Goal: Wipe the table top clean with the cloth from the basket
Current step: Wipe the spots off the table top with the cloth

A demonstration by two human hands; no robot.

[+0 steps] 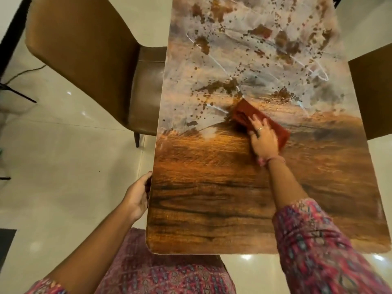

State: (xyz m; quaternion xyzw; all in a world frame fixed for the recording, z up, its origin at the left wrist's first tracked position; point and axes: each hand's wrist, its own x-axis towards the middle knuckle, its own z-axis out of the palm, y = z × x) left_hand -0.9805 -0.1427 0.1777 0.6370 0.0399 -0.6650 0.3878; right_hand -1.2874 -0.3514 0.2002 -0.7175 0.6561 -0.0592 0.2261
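Note:
A wooden table top [212, 198] runs away from me. Its near half shows bare dark wood grain. Its far half is covered with a whitish film and brown spots [244, 60]. A folded red cloth [241, 115] lies at the border between the two halves. My right hand [264, 139] presses flat on the cloth with fingers spread, covering its near part. My left hand [137, 196] grips the table's left edge, thumb side toward the top. No basket is in view.
A brown padded chair [89, 60] stands at the table's left side, its seat tucked partly under the top. Another brown chair back [373, 92] shows at the right edge. A black stand leg [19, 94] and cable lie on the glossy tiled floor at far left.

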